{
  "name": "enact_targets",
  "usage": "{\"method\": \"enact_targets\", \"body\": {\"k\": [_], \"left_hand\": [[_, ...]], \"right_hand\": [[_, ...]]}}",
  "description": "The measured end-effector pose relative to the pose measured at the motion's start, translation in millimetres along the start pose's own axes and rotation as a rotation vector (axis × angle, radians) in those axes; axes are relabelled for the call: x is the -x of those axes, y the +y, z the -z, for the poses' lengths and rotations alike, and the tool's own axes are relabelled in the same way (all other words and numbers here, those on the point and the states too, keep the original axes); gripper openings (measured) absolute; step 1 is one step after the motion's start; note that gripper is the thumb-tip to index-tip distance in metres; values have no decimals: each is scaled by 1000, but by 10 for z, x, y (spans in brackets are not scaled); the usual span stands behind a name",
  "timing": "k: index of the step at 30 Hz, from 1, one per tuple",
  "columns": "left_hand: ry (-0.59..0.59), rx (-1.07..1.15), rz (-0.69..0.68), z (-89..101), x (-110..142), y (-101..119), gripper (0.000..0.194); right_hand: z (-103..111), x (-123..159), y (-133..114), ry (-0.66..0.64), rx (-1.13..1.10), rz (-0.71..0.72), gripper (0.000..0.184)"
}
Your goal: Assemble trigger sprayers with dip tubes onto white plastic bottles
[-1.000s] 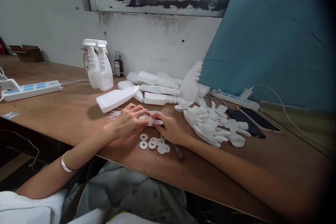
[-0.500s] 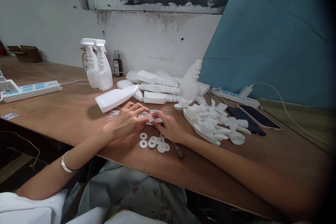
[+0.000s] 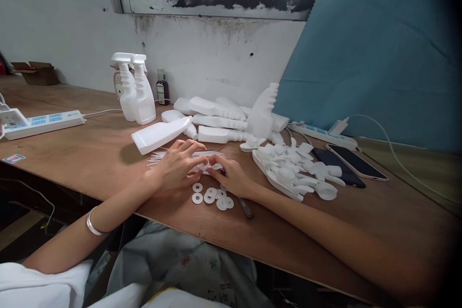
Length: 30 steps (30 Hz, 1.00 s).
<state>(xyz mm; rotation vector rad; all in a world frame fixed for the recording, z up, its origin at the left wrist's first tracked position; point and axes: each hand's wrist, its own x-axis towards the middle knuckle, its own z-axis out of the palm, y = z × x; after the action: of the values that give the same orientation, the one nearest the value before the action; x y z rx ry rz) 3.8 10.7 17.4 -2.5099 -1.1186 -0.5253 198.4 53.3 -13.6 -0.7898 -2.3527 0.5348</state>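
Fingertips of both hands meet at the middle of the brown plywood tabletop (image 3: 72,154), pinched together on a small white plastic part (image 3: 207,167) held just above the board. Left hand (image 3: 175,167) curls its fingers over the part from nine o'clock; right hand (image 3: 233,176) closes thumb and forefinger on it from three o'clock. What exactly the piece is cannot be made out. At six o'clock of the hands lies a cluster of flat white plastic washers (image 3: 212,197), with a dark slim tool (image 3: 246,208) just beside them. At twelve o'clock a bundle of thin white dip tubes (image 3: 158,157) rests under the fingers, beyond it a white bottle lying on its side (image 3: 159,134). At three o'clock sits a heap of white trigger-sprayer heads (image 3: 294,171).
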Motion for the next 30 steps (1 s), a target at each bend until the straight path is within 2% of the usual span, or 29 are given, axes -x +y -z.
{"method": "enact_targets", "body": {"k": [10, 20, 30], "left_hand": [[-68, 80, 40, 33, -28, 3, 22], [8, 20, 61, -31, 4, -8, 20], [-31, -46, 25, -4, 16, 24, 21]], "right_hand": [[2, 0, -10, -15, -11, -11, 10], [15, -6, -29, -21, -36, -11, 11], [8, -4, -14, -19, -31, -20, 12]]}}
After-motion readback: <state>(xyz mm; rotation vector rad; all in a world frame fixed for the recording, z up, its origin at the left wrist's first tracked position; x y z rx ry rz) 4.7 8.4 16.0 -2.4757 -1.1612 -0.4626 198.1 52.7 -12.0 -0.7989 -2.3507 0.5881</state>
